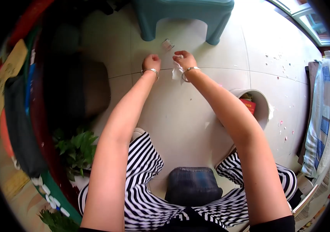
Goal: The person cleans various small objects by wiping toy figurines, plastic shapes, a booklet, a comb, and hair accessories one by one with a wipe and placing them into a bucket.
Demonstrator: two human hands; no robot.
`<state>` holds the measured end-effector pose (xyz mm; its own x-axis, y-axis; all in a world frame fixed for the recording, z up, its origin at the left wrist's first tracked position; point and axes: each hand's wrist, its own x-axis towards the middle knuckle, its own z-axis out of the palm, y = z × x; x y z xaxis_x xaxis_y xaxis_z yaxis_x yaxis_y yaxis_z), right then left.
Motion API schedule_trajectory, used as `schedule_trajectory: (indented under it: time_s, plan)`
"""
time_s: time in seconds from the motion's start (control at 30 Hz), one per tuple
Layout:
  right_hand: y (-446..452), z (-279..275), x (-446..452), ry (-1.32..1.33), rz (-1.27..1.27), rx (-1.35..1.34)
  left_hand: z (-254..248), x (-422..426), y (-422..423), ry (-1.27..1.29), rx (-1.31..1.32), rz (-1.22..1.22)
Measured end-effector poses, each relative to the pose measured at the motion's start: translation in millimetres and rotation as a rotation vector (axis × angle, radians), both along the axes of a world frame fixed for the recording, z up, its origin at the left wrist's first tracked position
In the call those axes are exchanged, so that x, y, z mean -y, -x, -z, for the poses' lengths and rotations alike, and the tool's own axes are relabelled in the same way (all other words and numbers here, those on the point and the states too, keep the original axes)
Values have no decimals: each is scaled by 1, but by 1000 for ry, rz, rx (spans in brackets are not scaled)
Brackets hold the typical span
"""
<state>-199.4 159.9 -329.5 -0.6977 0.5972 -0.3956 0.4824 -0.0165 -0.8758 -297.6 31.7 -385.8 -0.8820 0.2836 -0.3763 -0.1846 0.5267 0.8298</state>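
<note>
Stretched out over the tiled floor, my left hand [151, 62] has its fingers curled in. Whatever it may hold is hidden. My right hand [186, 60] is closed on a crumpled white piece of tissue or thin paper [177, 72], which hangs below the fingers. Just beyond the two hands lies a small clear and reddish striped item [167, 44], too small to name. A gap separates the hands from each other, and each wrist has a bangle.
A teal plastic stool [184, 9] stands ahead. A pale bin [264, 100] with something red inside is by my right forearm. Paper scraps [281, 123] litter the floor at right. A leafy plant [78, 147] and dark furniture are on the left; folded bedding [325, 116] is at right.
</note>
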Motion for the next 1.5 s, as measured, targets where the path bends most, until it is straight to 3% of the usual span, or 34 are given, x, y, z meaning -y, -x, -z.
schedule_trajectory:
  time_s: [0.07,0.1,0.17,0.27,0.37,0.5,0.57,0.8,0.87,0.97,1.1,1.2,1.27,1.37,1.4,1.47,1.5]
  plan:
    - [23,25,-15,119,8,51,5,-15,13,253,-244,76]
    - [34,40,-23,123,8,42,18,-20,19,261,-227,76]
    - [53,71,-36,116,8,20,44,-34,31,271,-554,10]
    - [81,118,-48,152,10,35,50,-49,42,218,-622,5]
    - [90,114,-48,165,-62,56,37,-60,47,248,-374,197]
    - [75,118,-38,278,-86,166,48,-58,36,151,-213,159]
    - [48,101,-30,257,-123,133,30,-52,11,-319,274,-63]
    - [-57,-47,-30,224,-212,105,-93,-60,-83,-442,630,-176]
    - [-85,-101,-28,182,-243,29,-117,-64,-97,-623,794,-167]
    - [-132,-182,-18,124,-295,-89,-206,-56,-136,-754,886,-79]
    - [-192,-286,-4,96,-331,-175,-280,-39,-177,-881,875,64]
    - [-234,-327,7,169,-325,-238,-333,-21,-209,-935,944,81]
    - [-256,-336,20,-251,-310,-514,-353,-10,-236,-967,947,140]
    - [-276,-328,46,-729,-334,-563,-396,8,-288,-801,867,125]
    - [-283,-328,52,-905,-368,-554,-388,11,-293,-790,864,126]
    - [-287,-324,54,-964,-347,-494,-361,17,-292,-956,959,-20]
    - [-287,-324,53,-963,-332,-466,-373,18,-300,-940,943,-57]
